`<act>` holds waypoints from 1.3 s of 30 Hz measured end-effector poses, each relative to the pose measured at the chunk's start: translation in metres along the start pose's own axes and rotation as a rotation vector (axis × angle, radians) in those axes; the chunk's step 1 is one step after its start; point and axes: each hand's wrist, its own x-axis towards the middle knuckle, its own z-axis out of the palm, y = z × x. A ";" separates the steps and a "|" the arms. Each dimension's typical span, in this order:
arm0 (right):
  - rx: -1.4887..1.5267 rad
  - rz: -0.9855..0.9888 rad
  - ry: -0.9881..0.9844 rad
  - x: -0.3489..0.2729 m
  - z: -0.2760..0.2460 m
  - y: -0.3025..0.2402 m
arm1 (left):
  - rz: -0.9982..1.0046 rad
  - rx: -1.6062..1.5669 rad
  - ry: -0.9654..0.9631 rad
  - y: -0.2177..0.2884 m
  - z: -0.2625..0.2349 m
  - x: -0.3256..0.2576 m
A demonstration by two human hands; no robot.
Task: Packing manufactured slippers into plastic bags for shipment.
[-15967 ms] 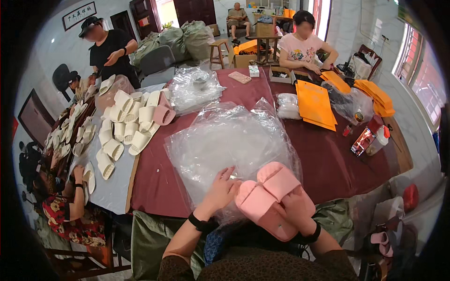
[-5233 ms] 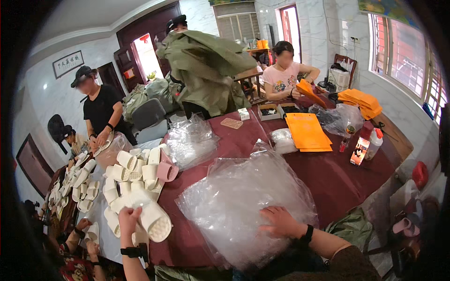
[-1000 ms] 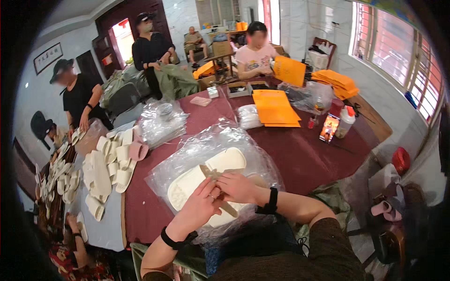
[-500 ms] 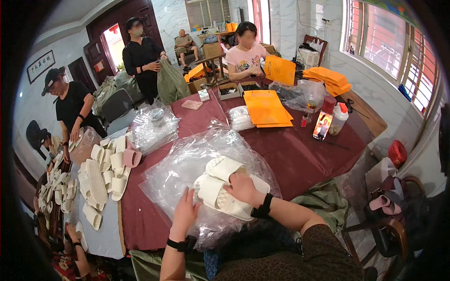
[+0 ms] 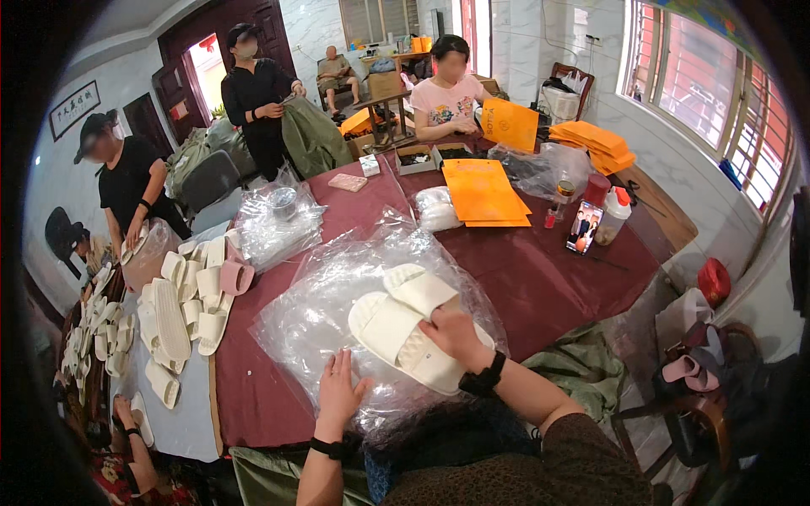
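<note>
A pair of cream slide slippers lies side by side over a heap of clear plastic bags in front of me. My right hand is closed on the pair, its fingers curled in at the inner edges of the straps. Some of its fingertips are hidden by the slippers. To the left of the slippers, my left hand rests on the plastic with its fingers stretched out, holding nothing. A dark band circles each of my wrists.
Many cream slippers and a pink one are piled on the left. Orange bags, a phone and a red-lidded bottle stand or lie toward the far right. Co-workers stand or sit around the maroon-covered table.
The slippers have shifted slightly right, together with my right hand. My left hand has come away from the slippers and lowered onto the plastic.
</note>
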 end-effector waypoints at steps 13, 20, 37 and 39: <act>0.192 0.161 0.163 -0.012 -0.041 -0.027 | -0.050 0.057 0.006 0.036 0.017 0.019; -0.086 0.127 0.046 -0.027 -0.004 0.016 | 0.090 -0.233 -0.105 0.026 -0.015 0.005; 0.635 0.303 0.357 -0.052 -0.072 0.029 | -0.284 -0.615 0.001 0.022 -0.013 0.011; 0.703 0.280 0.380 -0.056 -0.086 0.022 | -0.325 -0.673 0.008 0.028 -0.018 0.018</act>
